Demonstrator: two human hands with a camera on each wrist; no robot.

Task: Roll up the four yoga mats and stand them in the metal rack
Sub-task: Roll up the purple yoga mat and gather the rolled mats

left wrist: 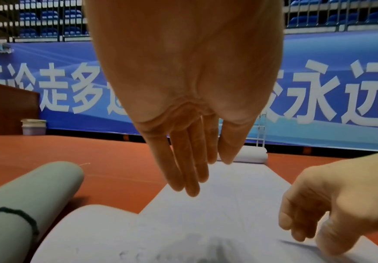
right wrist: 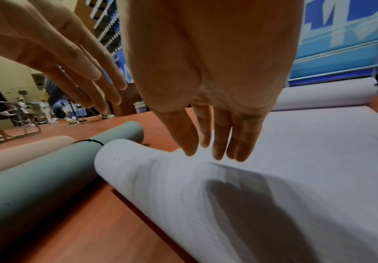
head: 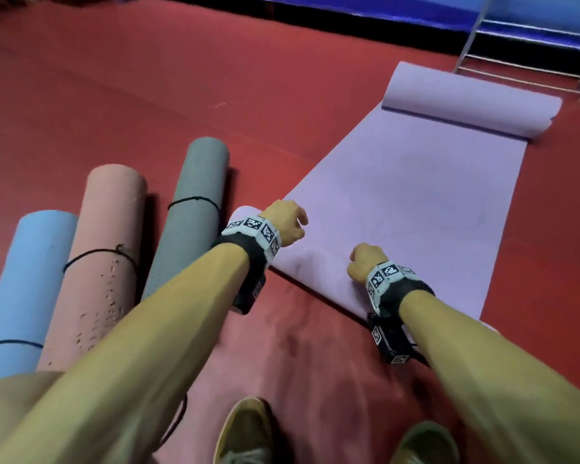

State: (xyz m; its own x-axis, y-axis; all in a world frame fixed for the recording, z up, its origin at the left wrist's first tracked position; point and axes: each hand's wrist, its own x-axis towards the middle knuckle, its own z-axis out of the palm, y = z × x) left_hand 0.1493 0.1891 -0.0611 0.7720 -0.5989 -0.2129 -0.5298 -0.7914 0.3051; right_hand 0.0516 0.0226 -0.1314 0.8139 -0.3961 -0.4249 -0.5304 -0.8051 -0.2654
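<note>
The purple mat [head: 416,195] lies mostly flat on the red floor [head: 148,95], its near end rolled under my hands, so I am rolling the fourth. My left hand [head: 287,222] and right hand [head: 364,261] have straight fingers, holding nothing. Next I press down and push the roll evenly toward the metal rack [head: 529,61].

Red floor [head: 148,95] bears lilac mat [head: 416,195], grey roll [head: 195,209], pink roll [head: 104,262], blue roll [head: 24,283], metal rack [head: 529,61].
</note>
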